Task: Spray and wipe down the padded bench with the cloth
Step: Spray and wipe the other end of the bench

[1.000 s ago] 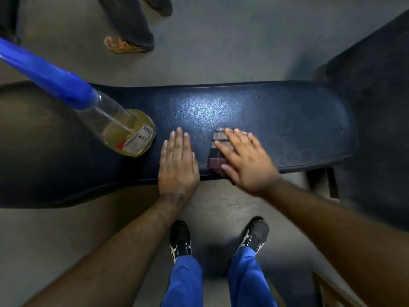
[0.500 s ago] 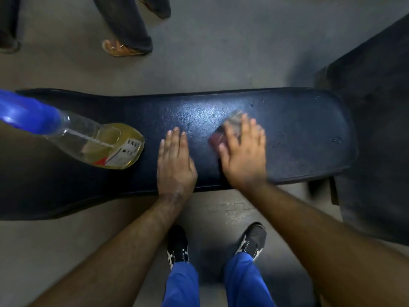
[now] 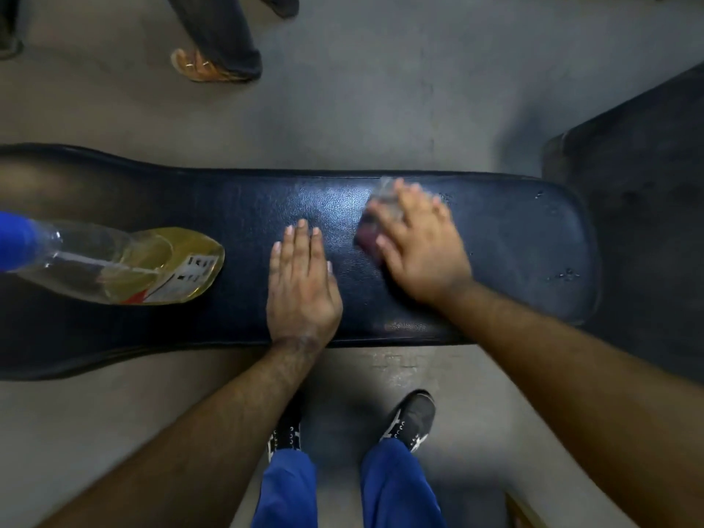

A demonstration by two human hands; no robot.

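Long padded table (image 3: 236,207), dark navy grained vinyl with rounded corners, glossy near the middle. Left hand (image 3: 303,287) lies flat, fingers straight and together, palm down on the padding. Right hand (image 3: 417,245), blurred, fingers spread, presses a crumpled cloth (image 3: 371,232) of grey and maroon onto the far half. Clear plastic spray bottle (image 3: 125,266), yellow liquid, blue top, stands on the left part.

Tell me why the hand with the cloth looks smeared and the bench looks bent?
Head view: the right hand and cloth are motion-blurred, while the left hand lying flat is sharp. The wide-angle lens bows the bench and stretches the spray bottle near the edge. Overhead light leaves a pale sheen on the padding.
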